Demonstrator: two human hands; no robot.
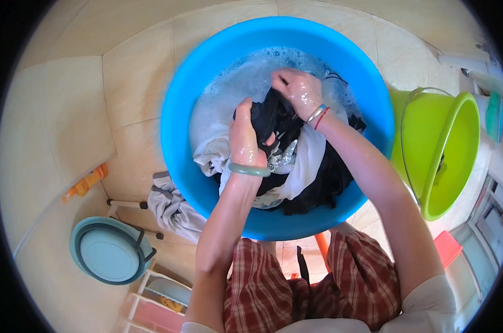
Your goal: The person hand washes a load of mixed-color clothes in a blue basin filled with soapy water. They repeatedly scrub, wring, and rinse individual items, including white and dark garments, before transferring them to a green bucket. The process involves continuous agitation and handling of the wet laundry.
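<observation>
A big round blue tub (179, 122) holds soapy water (232, 80) and a heap of wet black and white clothes. Over the heap, both my hands are closed on one black garment (272, 114). My left hand (243, 136), with a green bangle at the wrist, grips its left side, the thumb pointing up. Farther back, my right hand (298, 91) pinches its upper part; a silver bracelet and a red cord circle that wrist. White cloth (308, 161) lies beneath and beside the garment. Both hands are wet, and the garment's shape is bunched beyond telling.
Right of the tub a lime-green bucket (429, 127) lies tipped toward me. Grey cloth (176, 208) rests at the tub's lower left, near a folding grey-blue basin (109, 252). An orange bottle (86, 183) stands by the left wall. My knees are close against the tub's near side.
</observation>
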